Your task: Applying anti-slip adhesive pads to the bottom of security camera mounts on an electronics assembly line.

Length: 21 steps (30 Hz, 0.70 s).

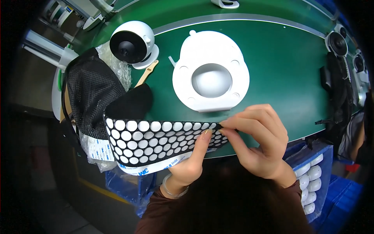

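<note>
Dark hair (233, 199) fills the bottom of the view, nearest the lens, with both forearms rising out of it. Just above, the left hand (191, 163) props its fingers up behind a black sheet of white round stickers (156, 142), index fingertip pressed against the sheet's upper right part; it supports the sheet rather than clenching it. A clear bangle (173, 189) sits at that wrist. The right hand (259, 142) is curled, thumb and forefinger pinched together at the sheet's top right edge; whether a single sticker is between them cannot be told. The sheet hangs over the near edge of the green table (284, 78), stretching left from both hands, its white backing strip with blue print curling below.

Beyond the right hand's knuckles, close by, lies a white rounded base plate (210, 74) with a central hollow, and open green surface spreads to its right. Up and left of the left hand stand a white round camera with a black face (130, 45), a wooden stick (146, 74), and a black mesh bag (91, 93) over crinkled clear wrapping. Right of the right hand, below the table edge, a blue bin (325, 152) holds white rounded parts (309, 183). More black-faced cameras (337, 43) line the far right rim.
</note>
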Each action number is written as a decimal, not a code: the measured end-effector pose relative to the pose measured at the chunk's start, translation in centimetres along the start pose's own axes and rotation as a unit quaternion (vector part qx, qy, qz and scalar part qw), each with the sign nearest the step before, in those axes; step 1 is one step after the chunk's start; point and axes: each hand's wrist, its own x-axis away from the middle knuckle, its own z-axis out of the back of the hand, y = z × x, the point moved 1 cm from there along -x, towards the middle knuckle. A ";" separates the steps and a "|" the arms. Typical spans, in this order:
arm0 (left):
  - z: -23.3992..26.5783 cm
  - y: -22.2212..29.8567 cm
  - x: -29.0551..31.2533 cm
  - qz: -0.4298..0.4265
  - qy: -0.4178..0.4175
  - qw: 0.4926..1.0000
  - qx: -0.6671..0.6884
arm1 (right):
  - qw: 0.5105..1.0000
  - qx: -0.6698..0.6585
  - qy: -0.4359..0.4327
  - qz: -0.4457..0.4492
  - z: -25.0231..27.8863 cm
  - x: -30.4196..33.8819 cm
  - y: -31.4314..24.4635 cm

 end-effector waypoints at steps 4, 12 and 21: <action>0.0 0.1 -0.3 -0.038 0.003 0.999 -0.030 | 1.000 0.011 0.019 0.014 -0.4 0.2 -0.1; 0.1 0.4 -0.7 -0.114 -0.023 0.991 -0.068 | 1.000 -0.016 0.007 -0.011 -0.5 -0.2 -0.2; 1.0 0.5 -0.6 -0.082 -0.059 0.989 -0.108 | 1.000 -0.002 -0.005 -0.005 -0.9 -0.6 -0.3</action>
